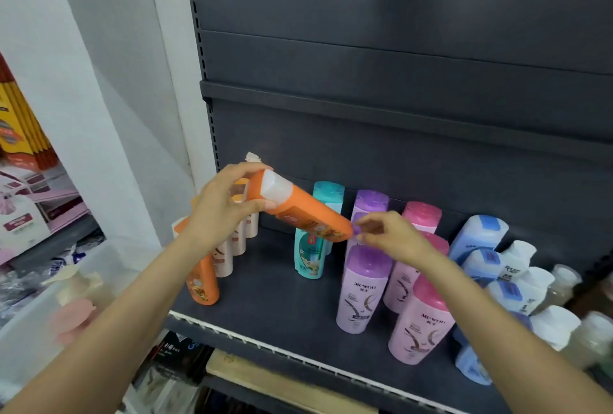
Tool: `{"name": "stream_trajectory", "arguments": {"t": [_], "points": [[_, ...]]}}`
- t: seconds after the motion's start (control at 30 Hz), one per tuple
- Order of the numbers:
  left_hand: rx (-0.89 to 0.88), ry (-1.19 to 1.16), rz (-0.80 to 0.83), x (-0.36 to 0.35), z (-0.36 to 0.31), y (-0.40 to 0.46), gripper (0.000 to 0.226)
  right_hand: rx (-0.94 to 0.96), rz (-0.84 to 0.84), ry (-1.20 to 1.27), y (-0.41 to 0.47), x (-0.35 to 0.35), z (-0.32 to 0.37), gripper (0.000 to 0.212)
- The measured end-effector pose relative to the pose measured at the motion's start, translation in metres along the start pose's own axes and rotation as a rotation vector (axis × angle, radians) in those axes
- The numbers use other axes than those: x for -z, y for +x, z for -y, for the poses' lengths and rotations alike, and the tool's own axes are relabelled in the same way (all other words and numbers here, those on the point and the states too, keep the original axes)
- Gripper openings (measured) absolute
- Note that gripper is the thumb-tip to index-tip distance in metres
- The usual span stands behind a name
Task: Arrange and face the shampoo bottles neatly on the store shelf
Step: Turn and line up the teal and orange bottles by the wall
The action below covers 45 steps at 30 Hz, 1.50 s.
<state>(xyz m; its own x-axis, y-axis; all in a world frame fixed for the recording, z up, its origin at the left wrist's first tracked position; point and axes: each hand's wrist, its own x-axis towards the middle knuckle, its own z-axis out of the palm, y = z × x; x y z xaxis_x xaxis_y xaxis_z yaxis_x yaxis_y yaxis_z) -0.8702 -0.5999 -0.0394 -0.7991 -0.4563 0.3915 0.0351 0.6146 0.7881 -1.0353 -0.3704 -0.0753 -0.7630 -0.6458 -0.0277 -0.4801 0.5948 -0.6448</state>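
Observation:
My left hand (224, 206) grips an orange shampoo bottle (306, 214) by its white-capped end and holds it tilted in the air above the dark shelf (265, 294). My right hand (386, 234) is at the bottle's lower end, fingers loosely curled, thumb and fingertips close to it; contact is unclear. Another orange bottle (202, 281) stands at the shelf's left front with peach bottles (229, 251) behind it. Teal bottles (310, 254) stand in the middle. Purple bottles (363, 287) and pink bottles (419, 320) stand to the right.
Blue bottles (477, 236) and white bottles (517, 259) crowd the shelf's right end. A clear plastic bin (43, 307) with pale items sits at lower left. The white shelf edge strip (265, 345) runs along the front. A lower shelf holds dark packages (179, 352).

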Motion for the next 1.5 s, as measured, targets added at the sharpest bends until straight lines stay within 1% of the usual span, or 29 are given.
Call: {"name": "stream_trajectory", "arguments": {"t": [0.07, 0.1, 0.13, 0.2, 0.27, 0.37, 0.53, 0.6, 0.77, 1.13, 1.27, 1.43, 1.5], "points": [[-0.047, 0.033, 0.051, -0.003, 0.004, 0.007, 0.049, 0.004, 0.070, -0.110, -0.008, -0.009, 0.005, 0.041], [-0.075, 0.070, 0.093, -0.005, 0.006, 0.011, 0.048, -0.009, 0.078, -0.180, -0.012, -0.014, 0.007, 0.045], [-0.106, 0.117, 0.143, -0.008, 0.008, 0.015, 0.047, -0.024, 0.067, -0.255, -0.014, -0.019, 0.008, 0.049], [-0.171, 0.194, 0.247, -0.015, 0.015, 0.023, 0.050, -0.065, 0.007, -0.354, -0.017, -0.028, 0.009, 0.049], [-0.217, 0.260, 0.339, -0.024, 0.021, 0.028, 0.052, -0.107, -0.043, -0.385, -0.019, -0.034, 0.009, 0.047], [-0.210, 0.336, 0.448, -0.040, 0.030, 0.029, 0.052, -0.141, -0.079, -0.400, -0.022, -0.039, 0.013, 0.045], [-0.158, 0.404, 0.560, -0.064, 0.041, 0.031, 0.054, -0.192, -0.112, -0.395, -0.026, -0.042, 0.019, 0.043], [-0.170, 0.443, 0.600, -0.071, 0.042, 0.032, 0.053, -0.193, -0.119, -0.393, -0.026, -0.043, 0.021, 0.043], [-0.154, 0.500, 0.646, -0.081, 0.046, 0.034, 0.052, -0.197, -0.116, -0.392, -0.024, -0.043, 0.021, 0.043], [-0.091, 0.483, 0.623, -0.084, 0.051, 0.028, 0.057, -0.172, -0.085, -0.403, -0.021, -0.042, 0.020, 0.042], [-0.058, 0.444, 0.611, -0.084, 0.051, 0.024, 0.057, -0.160, -0.067, -0.381, -0.016, -0.044, 0.028, 0.044], [-0.049, 0.384, 0.642, -0.077, 0.053, 0.025, 0.058, -0.061, -0.156, -0.320, 0.001, -0.051, 0.043, 0.034], [-0.054, 0.365, 0.668, -0.073, 0.054, 0.029, 0.055, -0.052, -0.189, -0.305, 0.012, -0.052, 0.047, 0.034]]}}
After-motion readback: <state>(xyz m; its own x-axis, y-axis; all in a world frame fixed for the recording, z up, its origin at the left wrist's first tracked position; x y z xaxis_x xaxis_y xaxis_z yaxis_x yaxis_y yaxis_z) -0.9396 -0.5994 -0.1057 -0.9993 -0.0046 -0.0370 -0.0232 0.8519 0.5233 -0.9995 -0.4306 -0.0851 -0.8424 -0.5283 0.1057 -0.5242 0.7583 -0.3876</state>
